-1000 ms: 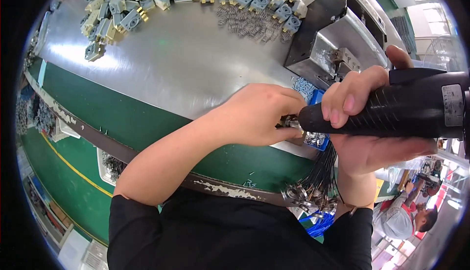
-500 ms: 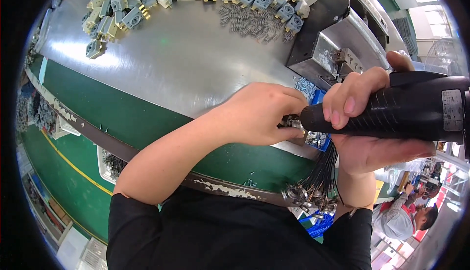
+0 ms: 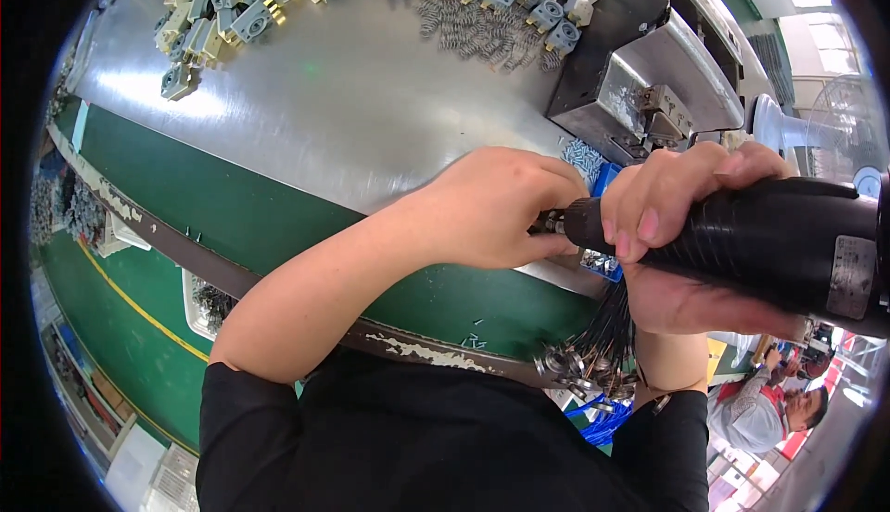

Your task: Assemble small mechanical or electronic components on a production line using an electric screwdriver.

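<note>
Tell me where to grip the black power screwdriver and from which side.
Grip the black power screwdriver around its thick ribbed barrel, just behind the narrow metal nose, coming from the right. It lies roughly level with the nose pointing left, where the left hand crowds the tip. The right hand already wraps it that way, fingers over the top, and the barrel looks wide enough for a full wrap.

Black short sleeves, bare forearms.

Grey plug parts [image 3: 243,0], loose springs [image 3: 482,34], metal jig [image 3: 649,76].
</note>
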Demonstrator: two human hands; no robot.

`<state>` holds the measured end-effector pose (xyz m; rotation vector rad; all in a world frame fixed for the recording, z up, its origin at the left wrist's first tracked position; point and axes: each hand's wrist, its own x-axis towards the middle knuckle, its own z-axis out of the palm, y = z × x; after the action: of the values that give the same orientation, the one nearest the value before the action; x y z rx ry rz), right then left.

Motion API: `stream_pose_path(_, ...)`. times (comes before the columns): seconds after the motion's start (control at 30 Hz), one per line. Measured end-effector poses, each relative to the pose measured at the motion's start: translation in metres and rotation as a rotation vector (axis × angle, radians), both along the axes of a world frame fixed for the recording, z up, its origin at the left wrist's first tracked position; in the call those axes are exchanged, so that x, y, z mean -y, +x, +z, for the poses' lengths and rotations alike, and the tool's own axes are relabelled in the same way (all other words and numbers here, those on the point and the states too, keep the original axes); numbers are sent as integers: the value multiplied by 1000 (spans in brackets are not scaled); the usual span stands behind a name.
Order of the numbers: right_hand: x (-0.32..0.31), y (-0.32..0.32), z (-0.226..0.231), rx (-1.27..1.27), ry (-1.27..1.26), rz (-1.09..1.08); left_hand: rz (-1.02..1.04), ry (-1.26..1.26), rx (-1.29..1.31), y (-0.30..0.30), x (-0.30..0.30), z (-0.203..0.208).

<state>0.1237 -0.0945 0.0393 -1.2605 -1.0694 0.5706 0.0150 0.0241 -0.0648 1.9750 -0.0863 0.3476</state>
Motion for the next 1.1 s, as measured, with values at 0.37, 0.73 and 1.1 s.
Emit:
stream_pose_path(0.37, 1, 13, -9, -30, 141, 258, 2, 5, 25, -1, 0, 0)
stream_pose_path(0.73, 14, 53, 17, -16, 329, 140, 2, 58, 105, 0, 3, 6)
stream_pose_path(1.1, 45, 56, 2, 372, -88, -150, 60, 181, 356, -13, 25, 6)
